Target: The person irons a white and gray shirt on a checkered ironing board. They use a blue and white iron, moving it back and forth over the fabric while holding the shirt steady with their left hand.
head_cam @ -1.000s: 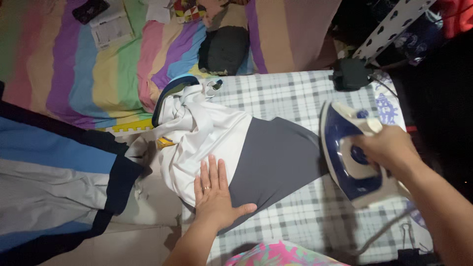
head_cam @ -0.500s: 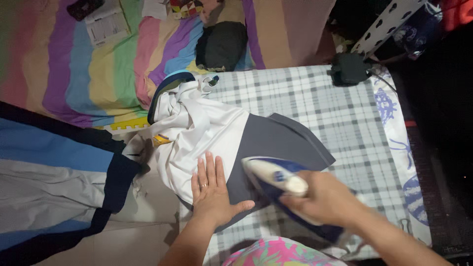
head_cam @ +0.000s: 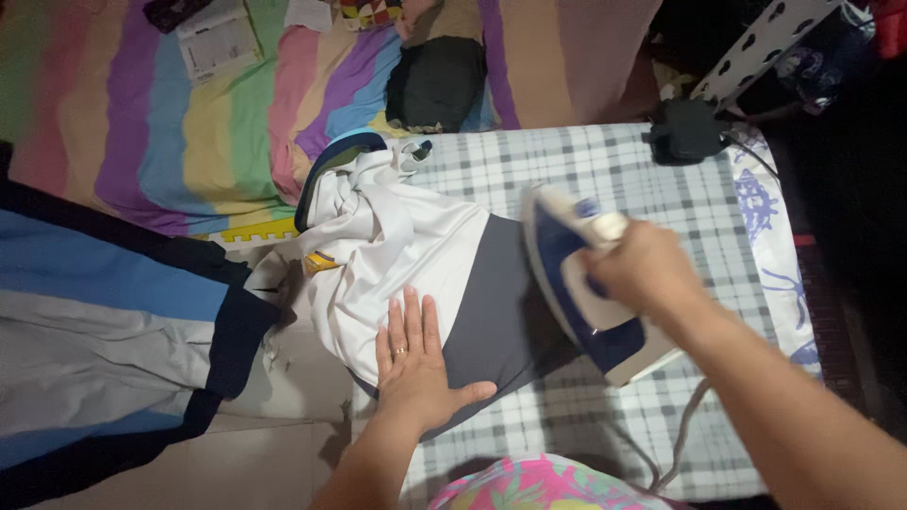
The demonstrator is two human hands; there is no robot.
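Iron (head_cam: 590,283) on garment (head_cam: 444,274), right of left hand (head_cam: 416,364).

The person is wearing a thin ring on a finger of the left hand (head_cam: 413,364), is going bare-armed on both sides down to the right hand (head_cam: 645,269), and is showing a garment with a bright pink, green and blue leafy print at the bottom edge.

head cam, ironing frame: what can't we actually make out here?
- Iron soleplate, head view: faces down onto the grey and white garment, so contact can't be judged.
- Right hand fingers: wrapped round the handle, hidden on its far side.
- Cloth under the left hand: covered by the palm.
- Cord: runs into the dark by the bottom edge.
- Black box at the board's far end: too dark to identify.
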